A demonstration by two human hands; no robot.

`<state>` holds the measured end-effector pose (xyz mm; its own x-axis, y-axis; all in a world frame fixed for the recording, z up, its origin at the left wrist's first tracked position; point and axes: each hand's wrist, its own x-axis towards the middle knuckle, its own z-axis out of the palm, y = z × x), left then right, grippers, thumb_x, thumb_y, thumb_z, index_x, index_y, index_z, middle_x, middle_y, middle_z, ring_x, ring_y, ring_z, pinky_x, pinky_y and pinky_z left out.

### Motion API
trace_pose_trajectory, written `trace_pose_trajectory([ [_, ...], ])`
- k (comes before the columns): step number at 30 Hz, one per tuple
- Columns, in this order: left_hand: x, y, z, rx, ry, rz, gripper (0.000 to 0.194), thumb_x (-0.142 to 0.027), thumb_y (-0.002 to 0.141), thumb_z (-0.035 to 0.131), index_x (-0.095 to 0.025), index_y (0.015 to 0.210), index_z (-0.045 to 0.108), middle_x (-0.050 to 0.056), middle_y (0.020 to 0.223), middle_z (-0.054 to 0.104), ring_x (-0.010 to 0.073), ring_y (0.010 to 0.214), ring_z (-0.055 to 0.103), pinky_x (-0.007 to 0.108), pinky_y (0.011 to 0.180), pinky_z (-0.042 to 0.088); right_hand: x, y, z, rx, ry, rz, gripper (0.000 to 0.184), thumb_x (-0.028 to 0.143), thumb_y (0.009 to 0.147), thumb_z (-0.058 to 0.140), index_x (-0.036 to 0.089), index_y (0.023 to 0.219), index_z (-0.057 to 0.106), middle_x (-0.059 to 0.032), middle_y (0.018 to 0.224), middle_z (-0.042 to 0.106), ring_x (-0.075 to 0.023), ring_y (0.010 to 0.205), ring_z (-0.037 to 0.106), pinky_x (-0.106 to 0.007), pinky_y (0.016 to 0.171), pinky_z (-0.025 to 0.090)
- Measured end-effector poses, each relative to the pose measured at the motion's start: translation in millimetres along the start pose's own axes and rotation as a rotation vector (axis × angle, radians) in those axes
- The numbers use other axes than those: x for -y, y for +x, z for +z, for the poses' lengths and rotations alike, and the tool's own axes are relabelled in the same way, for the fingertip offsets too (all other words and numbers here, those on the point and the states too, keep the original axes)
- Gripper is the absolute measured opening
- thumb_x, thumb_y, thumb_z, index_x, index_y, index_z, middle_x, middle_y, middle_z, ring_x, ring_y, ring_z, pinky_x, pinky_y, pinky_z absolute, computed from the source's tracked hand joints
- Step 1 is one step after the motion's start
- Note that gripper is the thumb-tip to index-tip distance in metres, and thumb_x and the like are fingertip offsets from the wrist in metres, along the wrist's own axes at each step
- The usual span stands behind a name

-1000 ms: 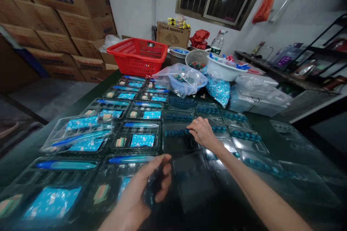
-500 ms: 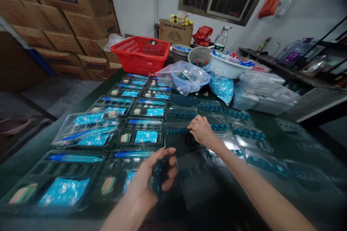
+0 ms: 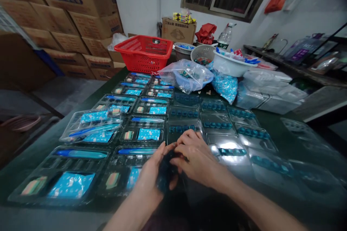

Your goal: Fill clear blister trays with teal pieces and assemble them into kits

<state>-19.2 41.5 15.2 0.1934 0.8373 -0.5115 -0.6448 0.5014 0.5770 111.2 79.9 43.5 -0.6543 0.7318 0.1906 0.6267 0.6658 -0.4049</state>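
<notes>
My left hand (image 3: 149,173) is curled around a dark blue-green bundle (image 3: 164,173), blurred and partly hidden by the fingers. Over its top, my right hand (image 3: 196,157) has fingers and thumb drawn together, touching the bundle; what is between them is hidden. Just beyond the hands lies a clear plastic tray (image 3: 173,138) with a row of teal translucent pieces (image 3: 180,128). To the left, a filled tray (image 3: 119,162) holds a blue pen (image 3: 137,151), a striped eraser-like block (image 3: 112,180) and a blue patterned packet (image 3: 133,177).
Several filled trays stand in columns on the left of the dark green table (image 3: 32,173). More clear trays with teal pieces (image 3: 231,151) lie on the right. At the back are a red basket (image 3: 143,52), a bagged blue bowl (image 3: 192,81) and a white basin (image 3: 230,64).
My right hand has come back from the teal row in the tray to my left hand, and its fingers now meet the bundle there. The view has shifted slightly.
</notes>
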Motion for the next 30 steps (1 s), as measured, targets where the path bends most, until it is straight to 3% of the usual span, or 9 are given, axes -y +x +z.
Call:
trace_pose_trajectory([
  [6,5.5,1.1,-2.2,-0.071,0.048,0.041,0.031,-0.042,0.077,0.051,-0.016,0.092,0.057,0.001,0.056,0.056,0.0097,0.033,0.044,0.02,0.029,0.032,-0.4,-0.8,13.6,-0.098,0.179,0.123,0.01,0.013,0.07,0.06,0.019,0.065,0.053,0.0007,0.077,0.056,-0.0179,0.087,0.043,-0.033,0.075,0.032],
  [11,4.1,-1.9,-4.5,-0.02,0.184,0.126,0.025,-0.039,0.075,0.055,-0.015,0.081,0.057,0.002,0.054,0.054,0.0105,0.04,0.047,0.018,0.03,0.03,-7.7,-1.9,15.0,-0.205,0.311,0.178,0.008,0.011,0.073,0.053,0.019,0.072,0.055,-0.0016,0.08,0.056,-0.0174,0.087,0.046,-0.033,0.077,0.035],
  [19,2.4,-4.7,-7.3,-0.076,0.257,0.214,0.021,-0.035,0.072,0.06,-0.015,0.078,0.057,0.001,0.065,0.054,0.0089,0.048,0.046,0.016,0.03,0.029,-15.8,-6.7,14.1,-0.129,0.57,0.272,0.007,0.02,0.078,0.053,0.019,0.08,0.059,-0.0004,0.08,0.057,-0.0144,0.08,0.052,-0.026,0.07,0.041],
  [24,3.8,-1.6,-6.7,-0.081,0.246,0.211,0.019,-0.034,0.071,0.062,-0.017,0.074,0.054,-0.001,0.063,0.051,0.0084,0.047,0.045,0.016,0.03,0.029,-13.6,-12.5,17.6,-0.187,0.528,0.261,0.008,0.021,0.077,0.055,0.019,0.083,0.06,-0.0007,0.081,0.057,-0.0153,0.081,0.053,-0.028,0.072,0.041],
  [30,4.1,-0.5,-2.8,-0.012,0.176,0.124,0.02,-0.034,0.072,0.061,-0.016,0.068,0.054,-0.001,0.06,0.048,0.0087,0.047,0.045,0.016,0.031,0.028,-13.9,-19.1,22.6,-0.278,0.551,0.152,0.027,0.015,0.076,0.057,0.025,0.101,0.058,-0.0009,0.084,0.058,-0.0144,0.082,0.054,-0.027,0.074,0.044],
])
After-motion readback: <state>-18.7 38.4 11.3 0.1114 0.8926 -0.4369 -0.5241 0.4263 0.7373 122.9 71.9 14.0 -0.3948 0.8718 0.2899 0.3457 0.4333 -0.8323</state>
